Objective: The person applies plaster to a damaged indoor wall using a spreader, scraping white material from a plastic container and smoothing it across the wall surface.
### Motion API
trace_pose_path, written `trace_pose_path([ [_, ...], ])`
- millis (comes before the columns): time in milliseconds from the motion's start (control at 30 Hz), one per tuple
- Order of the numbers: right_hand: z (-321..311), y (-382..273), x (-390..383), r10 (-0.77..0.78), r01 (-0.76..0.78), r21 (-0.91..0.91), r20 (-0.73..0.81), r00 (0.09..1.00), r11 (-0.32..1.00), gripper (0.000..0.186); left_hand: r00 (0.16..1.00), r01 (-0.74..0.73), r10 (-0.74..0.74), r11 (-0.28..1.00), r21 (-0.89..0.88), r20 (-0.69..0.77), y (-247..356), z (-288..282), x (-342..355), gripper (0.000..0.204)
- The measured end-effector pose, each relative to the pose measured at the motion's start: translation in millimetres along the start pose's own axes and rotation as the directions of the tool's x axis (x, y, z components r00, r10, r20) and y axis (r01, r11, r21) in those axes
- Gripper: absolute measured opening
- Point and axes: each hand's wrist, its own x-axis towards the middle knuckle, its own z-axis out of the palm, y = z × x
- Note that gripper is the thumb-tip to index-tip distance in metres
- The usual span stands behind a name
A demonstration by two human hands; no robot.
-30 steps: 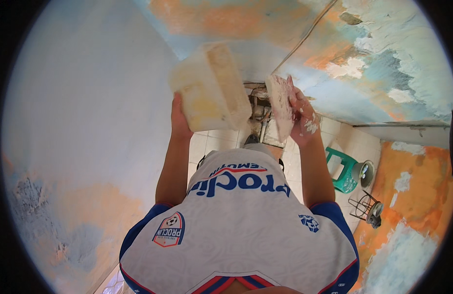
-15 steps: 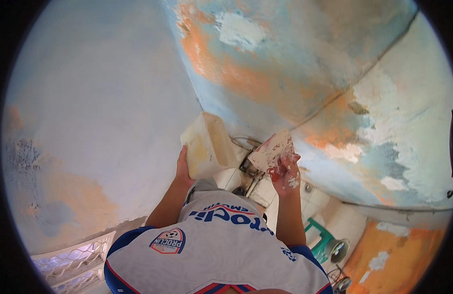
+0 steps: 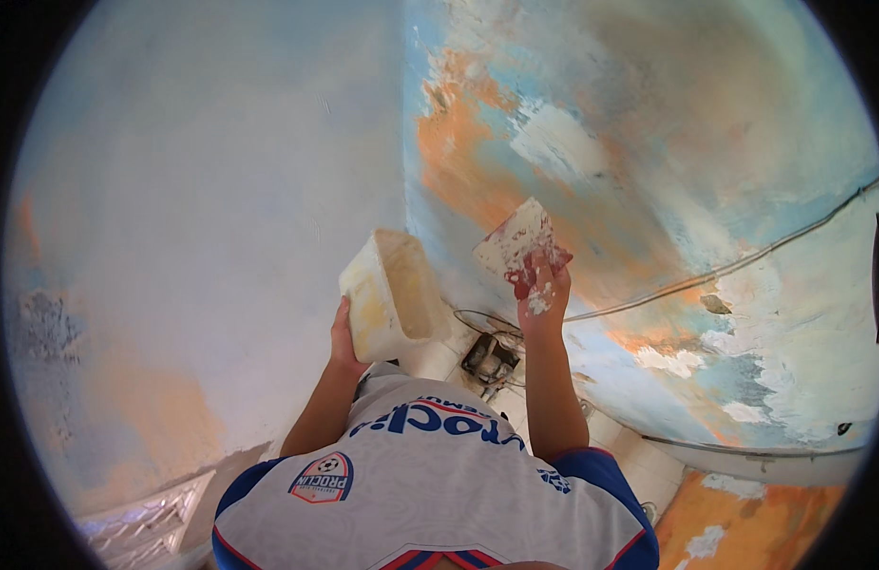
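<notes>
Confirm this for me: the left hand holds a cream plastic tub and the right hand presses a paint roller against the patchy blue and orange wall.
Not a roller. The head view shows the right hand holding a flat, wide scraper blade against the patchy blue and orange wall. The left hand does hold the cream plastic tub.

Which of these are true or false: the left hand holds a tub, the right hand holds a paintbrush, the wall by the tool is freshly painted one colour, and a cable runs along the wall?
1. The left hand holds a cream plastic tub. True.
2. The right hand holds a paintbrush. False: it holds a flat, plaster-smeared trowel.
3. The wall by the trowel is one even colour. False: it is patchy, with orange, blue and white areas.
4. A thin cable runs along that wall. True.
5. The tub is upside down. False: its open side shows, tilted toward the wall.
</notes>
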Motion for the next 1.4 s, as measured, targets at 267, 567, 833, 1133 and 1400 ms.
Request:
trace_pose_path([
  [267,96.7,-4.5,67.3,-0.717,0.570,-0.793,0.525,0.458,-0.217,0.019,0.977,0.199,-0.185,0.968,-0.150,0.102,80.0,-7.5,42.0,0.059],
  [567,175.2,-69.3,83.5,-0.629,0.346,-0.715,0.699,0.341,-0.608,0.044,0.920,0.386,-0.376,0.918,-0.092,0.111,103.6,-16.8,66.6,0.059],
  [833,242.2,-106.8,109.3,-0.129,0.304,-0.172,0.979,0.157,-0.937,0.039,0.903,0.406,-0.395,0.913,-0.032,0.166,118.7,-16.7,88.8,0.058],
  [1133,241.5,-76.7,181.1,0.036,0.251,0.020,0.998,0.056,-0.968,0.031,0.912,0.400,-0.387,0.913,-0.077,0.136,106.3,-24.8,93.1,0.057],
  [1400,226.8,-68.2,185.5,0.275,0.098,0.257,0.913,0.301,-0.961,0.027,0.947,0.296,-0.269,0.943,-0.154,0.176,105.9,-23.7,82.2,0.058],
])
